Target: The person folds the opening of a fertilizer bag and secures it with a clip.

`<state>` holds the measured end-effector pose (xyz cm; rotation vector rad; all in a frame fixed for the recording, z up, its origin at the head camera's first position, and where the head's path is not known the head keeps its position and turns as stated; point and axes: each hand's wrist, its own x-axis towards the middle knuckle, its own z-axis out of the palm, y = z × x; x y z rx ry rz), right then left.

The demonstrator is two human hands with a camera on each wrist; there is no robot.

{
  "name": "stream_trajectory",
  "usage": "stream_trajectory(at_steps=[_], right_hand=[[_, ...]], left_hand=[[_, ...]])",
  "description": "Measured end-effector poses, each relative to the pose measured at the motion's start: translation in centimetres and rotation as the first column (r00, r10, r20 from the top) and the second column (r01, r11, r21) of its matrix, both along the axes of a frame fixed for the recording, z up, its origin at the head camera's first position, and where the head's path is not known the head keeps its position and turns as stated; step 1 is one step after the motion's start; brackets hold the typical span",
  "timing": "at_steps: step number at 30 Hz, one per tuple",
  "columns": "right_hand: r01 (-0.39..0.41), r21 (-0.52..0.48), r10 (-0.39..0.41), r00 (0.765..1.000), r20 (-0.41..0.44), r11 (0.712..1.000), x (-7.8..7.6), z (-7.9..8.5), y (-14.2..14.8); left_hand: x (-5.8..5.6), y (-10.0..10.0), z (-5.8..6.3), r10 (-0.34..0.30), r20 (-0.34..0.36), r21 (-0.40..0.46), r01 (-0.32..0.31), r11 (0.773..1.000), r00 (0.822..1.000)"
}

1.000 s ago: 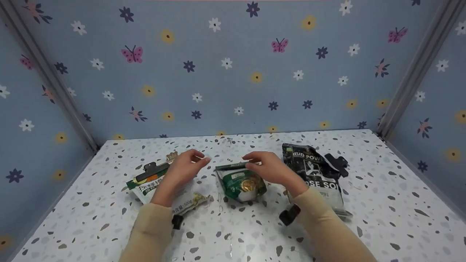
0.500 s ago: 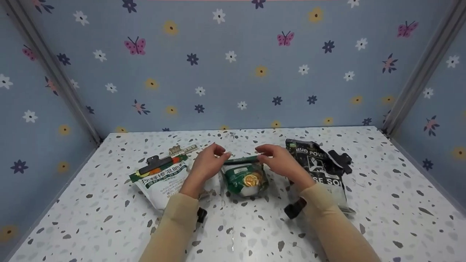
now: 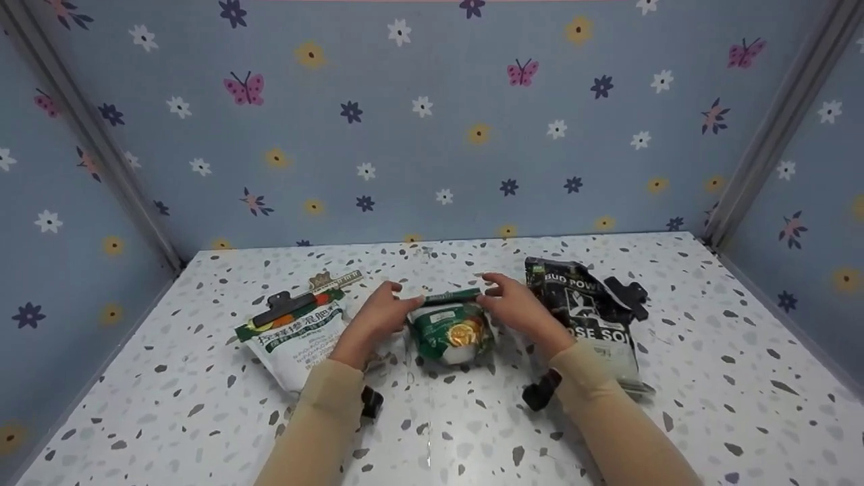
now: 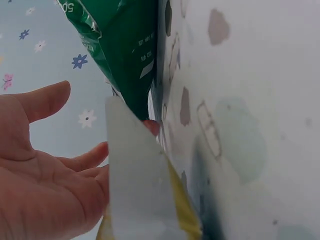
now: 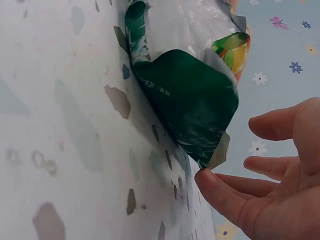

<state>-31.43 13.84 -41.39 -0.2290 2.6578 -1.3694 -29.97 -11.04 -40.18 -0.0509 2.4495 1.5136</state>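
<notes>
A small green bag (image 3: 449, 331) with a gold emblem and a dark strip along its folded top lies mid-table. At its upper left corner is my left hand (image 3: 380, 314); in the left wrist view the thumb stands apart and a fingertip shows by the bag's tip. At the other corner my right hand (image 3: 516, 307) has fingers extended, one fingertip (image 5: 205, 180) touching the green tip, thumb apart. A pale flap with yellow edges (image 4: 140, 175) hides part of the left fingers. Neither hand grips the bag.
Left of the hands lies a white bag (image 3: 297, 347) with a black clip (image 3: 283, 309) on its top. A black soil bag (image 3: 584, 310) with another black clip (image 3: 628, 297) lies to the right. Patterned walls (image 3: 432, 81) enclose the speckled table (image 3: 466, 432).
My left hand has moved right to the green bag's corner, uncovering the white bag. My right hand has shifted slightly right along the top edge.
</notes>
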Motion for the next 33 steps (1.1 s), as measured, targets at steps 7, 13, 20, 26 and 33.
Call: stream_trajectory(at_steps=[7,13,20,26,33], right_hand=[[-0.010,-0.077,0.016,0.996,0.089,0.997,0.3,-0.9,-0.2],[0.028,-0.184,-0.003,0.991,0.134,0.983,0.4,-0.9,0.2],[0.052,-0.240,-0.030,0.995,0.095,0.969,0.0,-0.4,0.5],[0.056,-0.158,-0.054,0.998,0.013,0.986,-0.1,0.4,0.6],[0.034,-0.112,-0.045,0.994,-0.101,0.993,0.0,1.3,0.9]], left_hand=[[0.2,-0.3,-1.1,-0.009,-0.027,0.006,0.010,1.000,1.000],[0.1,-0.3,-1.4,-0.013,-0.041,0.053,0.015,0.998,0.999],[-0.4,-0.3,-1.1,0.025,-0.098,0.112,-0.014,0.994,0.995],[-0.5,0.0,-0.4,0.061,-0.169,0.165,-0.033,0.986,0.984],[-0.7,0.0,0.3,0.068,-0.227,0.212,-0.019,0.977,0.972]])
